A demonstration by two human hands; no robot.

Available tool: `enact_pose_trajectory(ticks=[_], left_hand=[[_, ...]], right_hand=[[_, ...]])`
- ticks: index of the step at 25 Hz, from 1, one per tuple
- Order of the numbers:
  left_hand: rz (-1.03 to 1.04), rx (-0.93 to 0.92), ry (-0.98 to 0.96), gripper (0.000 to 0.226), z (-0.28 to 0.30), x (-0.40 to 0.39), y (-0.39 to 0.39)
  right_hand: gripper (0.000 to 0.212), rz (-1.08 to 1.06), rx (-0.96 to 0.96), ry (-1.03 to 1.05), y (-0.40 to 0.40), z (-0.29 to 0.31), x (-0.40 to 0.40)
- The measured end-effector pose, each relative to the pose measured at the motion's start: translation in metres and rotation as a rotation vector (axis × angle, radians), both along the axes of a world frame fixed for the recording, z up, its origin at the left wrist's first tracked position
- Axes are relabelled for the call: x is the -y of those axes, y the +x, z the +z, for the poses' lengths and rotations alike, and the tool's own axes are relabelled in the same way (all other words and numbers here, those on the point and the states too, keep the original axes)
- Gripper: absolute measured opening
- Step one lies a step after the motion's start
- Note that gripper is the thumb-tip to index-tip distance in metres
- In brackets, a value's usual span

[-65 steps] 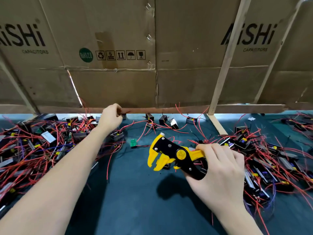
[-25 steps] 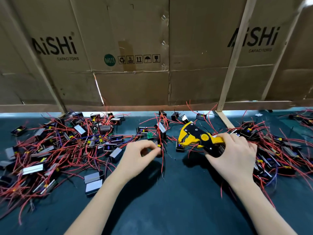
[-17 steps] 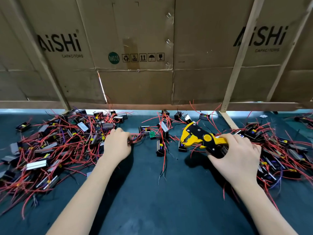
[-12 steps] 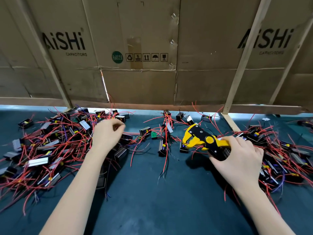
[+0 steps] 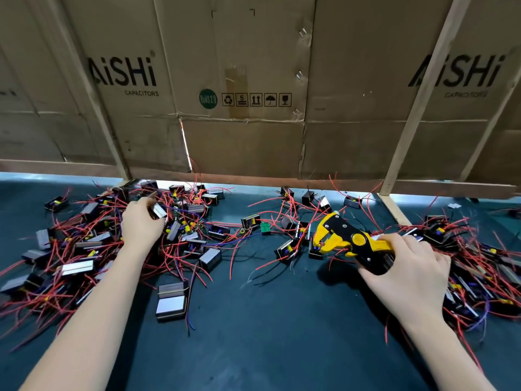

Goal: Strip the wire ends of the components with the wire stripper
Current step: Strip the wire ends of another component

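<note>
My right hand [image 5: 408, 275] grips the handles of the yellow and black wire stripper [image 5: 342, 238], whose jaws point left over a few small black components. My left hand [image 5: 139, 224] reaches into the big left pile of black components with red wires [image 5: 84, 244] and its fingers curl round one silver-faced component [image 5: 158, 211] at the top of the pile. A second pile of components [image 5: 479, 261] lies to the right of my right hand. Loose components [image 5: 290, 246] are scattered between the two hands.
The dark green table [image 5: 267, 334] carries everything. A cardboard wall [image 5: 242, 108] with wooden struts [image 5: 417, 108] closes off the back. A small green circuit board [image 5: 265, 227] lies mid-table. Two stacked components [image 5: 171, 301] sit near my left forearm.
My left hand has moved from the middle of the table leftward and further back into the left pile, where it now holds a component. My right hand keeps the stripper nearly still.
</note>
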State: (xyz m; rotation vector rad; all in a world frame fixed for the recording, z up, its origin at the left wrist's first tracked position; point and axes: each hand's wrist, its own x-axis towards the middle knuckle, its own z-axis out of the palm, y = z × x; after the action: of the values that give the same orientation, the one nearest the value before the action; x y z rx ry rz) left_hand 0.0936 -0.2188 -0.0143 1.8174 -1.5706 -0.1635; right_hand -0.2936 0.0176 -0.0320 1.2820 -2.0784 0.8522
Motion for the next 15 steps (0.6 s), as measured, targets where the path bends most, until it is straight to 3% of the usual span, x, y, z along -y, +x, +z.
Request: enact_pose_trajectory(ticks=[3,7,10,12,13,15], left_hand=[[0.066,0.138,-0.117,0.041,0.007,-0.006,-0.002],[0.03,-0.174,-0.363,0.041,0.036,-0.032,-0.021],[-0.232,-0.44,-0.425,0.03,0.063,-0.062,-0.044],[-0.574,-0.571,-0.286,0.017,0.08,-0.087,-0.057],[-0.76,-0.49,-0.172,0.014,0.086,-0.1,-0.063],[-1.074,-0.089,0.111,0.01,0.089,-0.123,-0.078]], right_hand=[[0.053,0.006,-0.001,0.005,0.0,0.0,0.0],[0.052,0.007,-0.003,0.004,0.001,0.0,-0.001],[0.052,0.013,0.003,0.006,0.002,0.002,-0.002],[0.052,0.018,0.005,0.005,0.002,0.002,-0.002],[0.052,0.02,0.004,0.006,0.002,0.002,-0.002],[0.052,0.016,-0.003,0.011,0.003,0.003,-0.002]])
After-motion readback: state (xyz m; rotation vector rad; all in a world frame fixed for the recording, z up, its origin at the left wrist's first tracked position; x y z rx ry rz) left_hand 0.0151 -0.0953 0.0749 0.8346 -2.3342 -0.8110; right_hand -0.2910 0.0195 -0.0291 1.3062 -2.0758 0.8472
